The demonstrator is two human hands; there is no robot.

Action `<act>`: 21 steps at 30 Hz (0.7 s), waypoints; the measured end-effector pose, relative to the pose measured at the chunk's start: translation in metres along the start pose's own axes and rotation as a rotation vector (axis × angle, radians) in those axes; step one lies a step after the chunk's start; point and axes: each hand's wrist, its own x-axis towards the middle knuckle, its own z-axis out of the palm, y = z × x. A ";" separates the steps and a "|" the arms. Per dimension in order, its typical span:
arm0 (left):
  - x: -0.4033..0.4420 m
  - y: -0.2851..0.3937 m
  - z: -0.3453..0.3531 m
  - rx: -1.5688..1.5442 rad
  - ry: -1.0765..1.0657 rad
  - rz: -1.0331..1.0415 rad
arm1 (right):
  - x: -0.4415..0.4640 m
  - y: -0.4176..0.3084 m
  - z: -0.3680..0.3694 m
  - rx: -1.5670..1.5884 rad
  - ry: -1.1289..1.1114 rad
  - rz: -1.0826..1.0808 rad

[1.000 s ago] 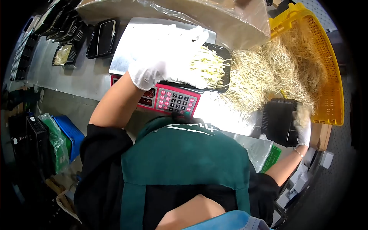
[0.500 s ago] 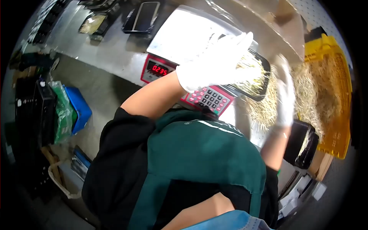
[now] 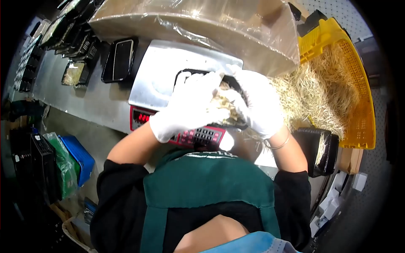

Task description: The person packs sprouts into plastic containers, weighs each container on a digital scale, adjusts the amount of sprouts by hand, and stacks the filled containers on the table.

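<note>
My left hand (image 3: 185, 103), in a white glove, curls over the near left side of a black plastic tray (image 3: 180, 78) with its fingers in pale bean sprouts (image 3: 219, 109). From the other side my right hand (image 3: 261, 105), also gloved, closes on the same sprouts, thumb pointing inward. Between them the hands cover most of the tray, so its floor is largely hidden. The tray is at the right part of the metal platform of a red digital scale (image 3: 154, 71). Its red display (image 3: 142, 117) is too blurred to read.
A yellow perforated crate (image 3: 365, 101) lies tipped at the right, loose sprouts (image 3: 316, 92) spilling from it. Clear plastic sheeting (image 3: 202, 25) stands behind the scale. Left are an empty black tray (image 3: 119, 61), a small filled tray (image 3: 75, 74) and stacked trays (image 3: 69, 29). A black container (image 3: 318, 152) is near my right forearm.
My right hand has come from the loose sprouts on the right to the tray and closed there. My left hand remains at the tray. The view has shifted.
</note>
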 end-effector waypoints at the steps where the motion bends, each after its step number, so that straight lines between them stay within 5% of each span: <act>1: -0.002 -0.008 0.004 0.157 0.018 0.103 | 0.015 0.007 -0.006 0.006 -0.040 0.058; 3: -0.005 -0.008 0.004 0.086 0.003 0.050 | 0.049 0.044 0.005 0.042 -0.012 0.125; 4: -0.002 -0.002 -0.001 0.070 -0.047 -0.006 | 0.078 0.065 0.002 -0.157 -0.300 0.340; 7: 0.005 0.001 -0.009 0.048 -0.080 -0.021 | 0.150 0.160 0.036 -0.384 -0.304 0.400; 8: 0.007 0.003 -0.010 0.029 -0.094 -0.041 | 0.163 0.202 0.046 -0.176 -0.393 0.499; 10: 0.009 0.001 -0.010 0.040 -0.090 -0.048 | 0.182 0.257 0.062 -0.453 -0.647 0.522; 13: 0.011 -0.005 -0.010 0.076 -0.103 -0.032 | 0.145 0.335 0.105 -0.328 -0.713 0.729; 16: 0.012 -0.005 -0.008 0.033 -0.094 -0.060 | 0.149 0.343 0.104 -0.312 -0.855 0.588; 18: 0.012 0.001 -0.008 0.109 -0.087 -0.071 | 0.159 0.338 0.084 -0.290 -0.927 0.737; 21: 0.015 0.010 -0.012 0.208 -0.046 -0.069 | 0.140 0.298 0.046 0.027 -0.631 0.669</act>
